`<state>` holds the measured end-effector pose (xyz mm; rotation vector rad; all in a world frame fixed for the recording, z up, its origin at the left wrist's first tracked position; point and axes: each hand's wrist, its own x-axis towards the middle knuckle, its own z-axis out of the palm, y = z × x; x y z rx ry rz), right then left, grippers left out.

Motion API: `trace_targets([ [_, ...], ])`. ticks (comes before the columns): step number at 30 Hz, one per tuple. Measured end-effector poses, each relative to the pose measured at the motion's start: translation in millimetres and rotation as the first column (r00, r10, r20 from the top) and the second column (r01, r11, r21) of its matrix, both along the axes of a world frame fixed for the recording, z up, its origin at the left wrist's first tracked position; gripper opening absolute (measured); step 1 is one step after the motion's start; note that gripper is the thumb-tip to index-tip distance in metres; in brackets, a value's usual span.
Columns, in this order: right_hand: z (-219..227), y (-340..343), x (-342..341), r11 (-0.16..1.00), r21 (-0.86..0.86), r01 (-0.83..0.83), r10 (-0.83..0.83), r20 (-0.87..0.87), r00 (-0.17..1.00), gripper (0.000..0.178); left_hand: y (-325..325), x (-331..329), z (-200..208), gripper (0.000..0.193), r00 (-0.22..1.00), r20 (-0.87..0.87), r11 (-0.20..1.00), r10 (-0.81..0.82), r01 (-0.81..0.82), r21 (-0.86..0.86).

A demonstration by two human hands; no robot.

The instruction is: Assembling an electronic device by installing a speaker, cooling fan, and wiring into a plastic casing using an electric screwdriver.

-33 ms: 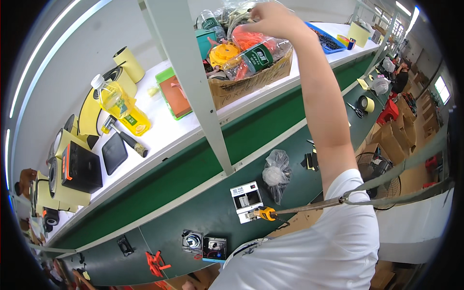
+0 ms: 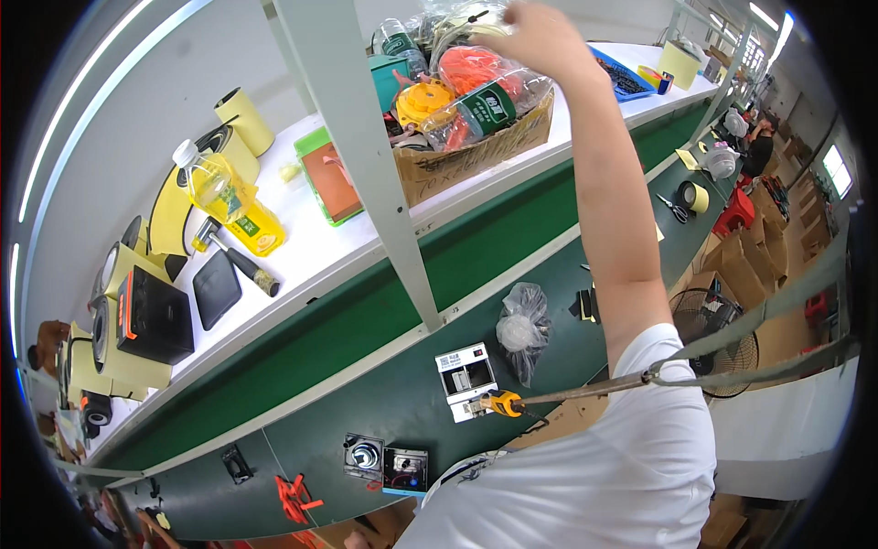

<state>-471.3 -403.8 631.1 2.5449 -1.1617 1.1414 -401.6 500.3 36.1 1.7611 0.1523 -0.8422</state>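
the person's right hand (image 2: 540, 32) is reaching up to the top centre of the frame, arm stretched long from the white sleeve at the lower right, and is resting on the heap of plastic-wrapped goods in the cardboard box (image 2: 476, 146) on the white shelf (image 2: 311, 242); the grip is turned away from the camera, so i cannot tell whether the fingers are spread or pinching a bag. the box is sitting just right of the grey upright post (image 2: 366, 156), brim-full, with an orange bundle in clear wrap (image 2: 476, 78) and a yellow reel (image 2: 422, 101) lying on top, probably because the shelf is serving as overhead storage. the left hand is not showing anywhere. further left on the shelf a bottle of yellow oil (image 2: 224, 197) is lying on its side beside a green tray (image 2: 329, 178). below, on the green counter (image 2: 402, 403), a crumpled clear bag (image 2: 523, 329) and a white device (image 2: 466, 375) are lying within easy reach.
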Motion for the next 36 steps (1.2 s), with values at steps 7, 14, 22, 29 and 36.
trace_targets([
  [7,-71.5,-103.9,-59.6,0.961,0.190,0.202,-0.266,0.433,0.861,0.073,-18.7,0.3,5.8,0.036,0.999,-0.043,0.997,0.005,-0.002,0.076],
  [14,-81.3,-76.8,-68.2,0.656,0.649,-0.387,-0.064,0.558,0.828,0.043,-39.1,18.4,-1.0,0.030,0.977,-0.098,0.864,0.187,-0.116,0.491],
  [22,-81.9,-84.0,-67.5,0.515,0.547,-0.660,0.314,0.596,0.739,0.036,-41.3,38.3,-21.0,0.025,0.928,-0.189,0.712,0.320,-0.103,0.694],
  [29,-13.8,-81.3,-111.4,0.637,-0.193,-0.746,0.268,0.963,-0.021,0.030,-42.3,15.3,-9.7,0.032,0.933,-0.137,0.762,0.334,-0.181,0.622],
  [36,-5.0,-35.6,-57.6,0.904,-0.168,-0.393,0.308,0.894,0.326,0.029,-43.0,4.4,-3.4,0.035,0.942,-0.153,0.782,0.297,-0.148,0.605],
])
